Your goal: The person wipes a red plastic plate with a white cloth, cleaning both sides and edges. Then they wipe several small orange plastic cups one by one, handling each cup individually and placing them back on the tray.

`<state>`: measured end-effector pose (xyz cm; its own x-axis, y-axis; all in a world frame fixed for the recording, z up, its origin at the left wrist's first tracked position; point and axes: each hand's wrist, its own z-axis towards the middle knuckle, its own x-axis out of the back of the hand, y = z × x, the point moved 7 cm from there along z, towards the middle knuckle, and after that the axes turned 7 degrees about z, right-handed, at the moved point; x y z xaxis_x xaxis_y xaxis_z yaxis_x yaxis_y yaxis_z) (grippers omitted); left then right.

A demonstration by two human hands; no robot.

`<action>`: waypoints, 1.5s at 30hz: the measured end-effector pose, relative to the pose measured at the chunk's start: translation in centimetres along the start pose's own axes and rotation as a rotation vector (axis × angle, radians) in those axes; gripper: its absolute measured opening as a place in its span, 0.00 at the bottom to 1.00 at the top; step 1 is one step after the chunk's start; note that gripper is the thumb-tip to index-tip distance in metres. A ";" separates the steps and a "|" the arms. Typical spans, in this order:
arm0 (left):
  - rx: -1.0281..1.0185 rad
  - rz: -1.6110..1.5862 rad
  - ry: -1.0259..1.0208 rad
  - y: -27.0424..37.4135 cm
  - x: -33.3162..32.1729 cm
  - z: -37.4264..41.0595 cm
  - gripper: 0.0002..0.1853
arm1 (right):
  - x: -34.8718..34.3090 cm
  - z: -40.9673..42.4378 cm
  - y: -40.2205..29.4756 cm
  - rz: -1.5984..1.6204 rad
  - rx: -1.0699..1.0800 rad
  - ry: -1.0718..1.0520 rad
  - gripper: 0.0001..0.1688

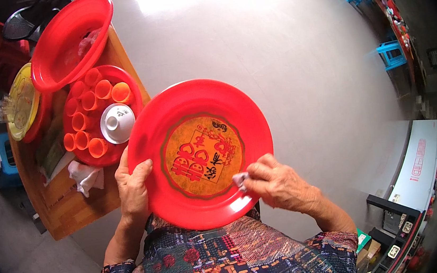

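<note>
A round red plastic tray (198, 98) with a gold printed centre bearing writing is held in front of my body. My left hand (133, 185) grips its left rim, thumb on the upper face. Pinched in my right hand (281, 184) is a small whitish cloth (241, 181), pressed against the tray's lower right, where the gold print meets the red rim. To the left, another red tray (133, 81) carries several orange-red cups (98, 147) and an upturned white bowl (116, 129). A crumpled white cloth (86, 177) lies on the table close to my left hand.
A wooden table (102, 210) stands at left. On it are a large red basin (68, 36) and a yellow tray (22, 117) with clear glasses. Blue stools (391, 55) and a long cluttered table (389, 10) are at far right. A white-topped cabinet (417, 163) stands lower right.
</note>
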<state>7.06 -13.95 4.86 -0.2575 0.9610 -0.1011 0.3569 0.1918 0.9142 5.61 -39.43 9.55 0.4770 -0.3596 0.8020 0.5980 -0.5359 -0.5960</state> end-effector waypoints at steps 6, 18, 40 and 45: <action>-0.012 -0.025 -0.071 -1.7 -1.6 1.5 0.22 | 0.6 -0.9 0.8 0.035 0.013 0.047 0.11; -0.043 -0.021 -0.020 -3.0 -2.7 2.8 0.24 | -1.3 -1.3 2.4 -0.045 -0.081 0.120 0.12; -0.014 -0.080 -0.013 -4.0 -3.7 3.1 0.22 | 0.1 0.8 6.3 -0.262 -0.313 0.607 0.19; -0.008 -0.126 -0.022 -3.9 -3.1 3.2 0.22 | -0.7 0.7 4.3 -0.171 -0.232 0.553 0.18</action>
<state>9.32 -17.04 0.35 -0.2801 0.9335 -0.2240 0.3156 0.3099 0.8969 8.28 -40.91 6.36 -0.0539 -0.5632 0.8246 0.4509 -0.7505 -0.4831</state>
